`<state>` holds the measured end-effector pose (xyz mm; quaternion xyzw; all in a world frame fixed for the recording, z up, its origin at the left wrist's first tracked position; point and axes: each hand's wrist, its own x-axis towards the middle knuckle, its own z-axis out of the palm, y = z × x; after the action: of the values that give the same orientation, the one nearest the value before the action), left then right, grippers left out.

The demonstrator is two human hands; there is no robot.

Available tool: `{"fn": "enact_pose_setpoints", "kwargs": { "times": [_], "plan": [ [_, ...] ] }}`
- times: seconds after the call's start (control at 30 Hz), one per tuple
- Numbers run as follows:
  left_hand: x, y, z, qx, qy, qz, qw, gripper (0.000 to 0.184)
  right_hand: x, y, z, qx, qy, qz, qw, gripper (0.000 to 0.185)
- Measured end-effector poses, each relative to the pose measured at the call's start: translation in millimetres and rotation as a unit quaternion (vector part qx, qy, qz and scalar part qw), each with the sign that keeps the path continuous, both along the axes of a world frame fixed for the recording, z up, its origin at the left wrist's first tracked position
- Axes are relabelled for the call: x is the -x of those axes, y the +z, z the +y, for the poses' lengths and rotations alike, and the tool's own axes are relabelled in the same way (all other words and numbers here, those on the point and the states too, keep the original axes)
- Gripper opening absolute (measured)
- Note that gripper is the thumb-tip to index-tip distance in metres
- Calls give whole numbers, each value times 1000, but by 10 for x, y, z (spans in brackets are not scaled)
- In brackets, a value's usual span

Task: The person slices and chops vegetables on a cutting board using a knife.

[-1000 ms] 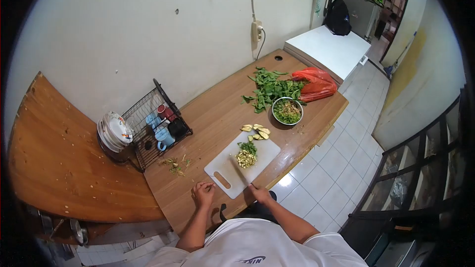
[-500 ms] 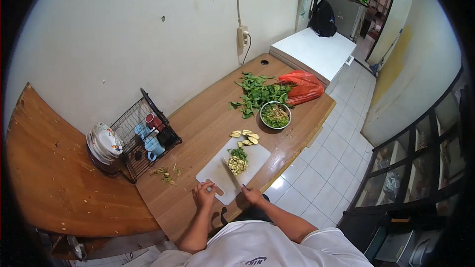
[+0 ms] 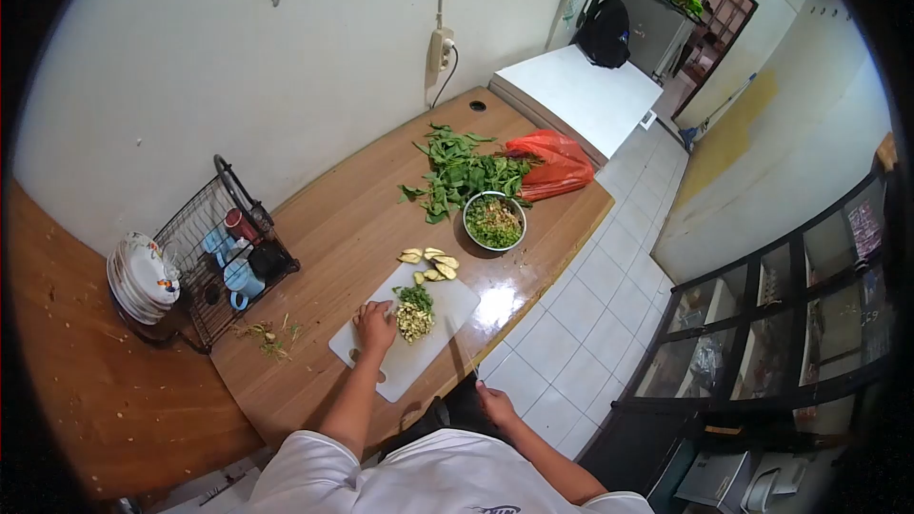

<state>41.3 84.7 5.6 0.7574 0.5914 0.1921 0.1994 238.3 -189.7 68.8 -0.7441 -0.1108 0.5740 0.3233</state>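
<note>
A white cutting board (image 3: 454, 306) lies on the wooden table. Small pale chopped pieces (image 3: 415, 324) are heaped on it, with chopped green leaves (image 3: 414, 299) just beyond them. My left hand (image 3: 377, 326) is over the board's left side, beside the heap; its fingers look loosely stretched, holding nothing I can see. My right hand (image 3: 496, 405) grips a knife (image 3: 464, 350), held off the board's right edge with the blade pointing up and away from me. Cut eggplant pieces (image 3: 438, 267) sit at the board's far edge.
A bowl of chopped vegetables (image 3: 494, 223), leafy greens (image 3: 466, 167) and a red plastic bag (image 3: 552, 164) stand farther back. To the left are a wire dish rack (image 3: 205, 271) with cups, stacked plates (image 3: 143, 276) and stem scraps (image 3: 271, 336). A glass-fronted cabinet (image 3: 752, 324) stands right.
My left hand has moved forward from the board's near edge to beside the heap. The knife has moved away from the chopped pieces to the right, and the view has shifted.
</note>
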Motion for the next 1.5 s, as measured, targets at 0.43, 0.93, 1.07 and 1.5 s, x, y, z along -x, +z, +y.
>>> {"fn": "enact_pose_setpoints", "kwargs": {
  "times": [0.43, 0.93, 1.07, 1.5],
  "plan": [
    [-787, 290, 766, 23, 14, -54, 998, 27, -844, -197, 346, -7, -25, -9, 1000, 55],
    [-928, 497, 676, 83, 84, -6, 993, 41, -1472, -353, 1152, 2, 185, -116, 976, 76],
    [-473, 471, 354, 54, 155, -34, 986, 38, -1408, -408, 1139, -26, 272, -151, 950, 62],
    [202, 429, -746, 126, 229, -15, 965, 35, -369, 189, 880, -35, 463, -108, 879, 72]
  ]
}}
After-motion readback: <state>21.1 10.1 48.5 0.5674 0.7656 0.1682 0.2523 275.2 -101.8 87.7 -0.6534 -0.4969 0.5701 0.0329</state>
